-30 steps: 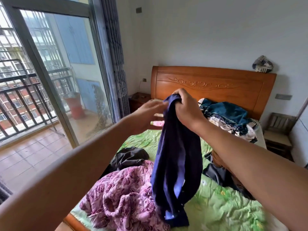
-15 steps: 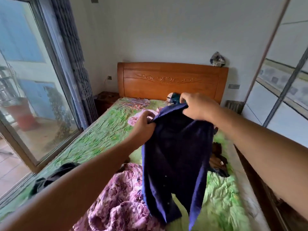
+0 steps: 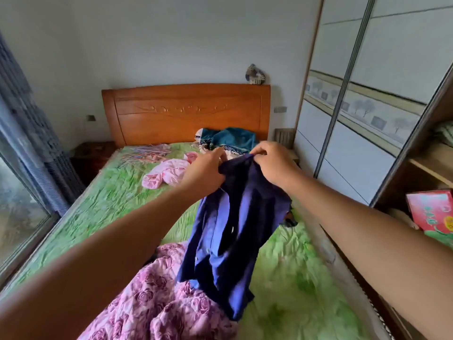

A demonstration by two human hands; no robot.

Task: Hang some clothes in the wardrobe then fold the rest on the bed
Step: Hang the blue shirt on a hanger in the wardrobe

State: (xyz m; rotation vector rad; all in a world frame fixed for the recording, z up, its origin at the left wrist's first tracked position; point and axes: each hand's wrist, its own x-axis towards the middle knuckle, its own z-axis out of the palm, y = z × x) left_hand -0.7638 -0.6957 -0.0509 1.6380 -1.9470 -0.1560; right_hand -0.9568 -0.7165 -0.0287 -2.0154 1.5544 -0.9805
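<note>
Head view: both hands raised at frame centre, holding a navy shirt (image 3: 228, 231) by its top edge above the bed (image 3: 105, 204). Left hand (image 3: 204, 171) grips the cloth w/ curled fingers; right hand (image 3: 272, 164) pinches it betw thumb & fingers. Shirt hangs down over a purple floral garment (image 3: 157, 300), bottom centre. Pink garment (image 3: 166, 174) lies centre-left; wardrobe (image 3: 367, 133) at right.

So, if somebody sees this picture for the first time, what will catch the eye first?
The dark blue shirt, mid-view, held up at its top by the left hand and the right hand. Below it, a purple flowered garment lies on the bright green bed cover.
</note>
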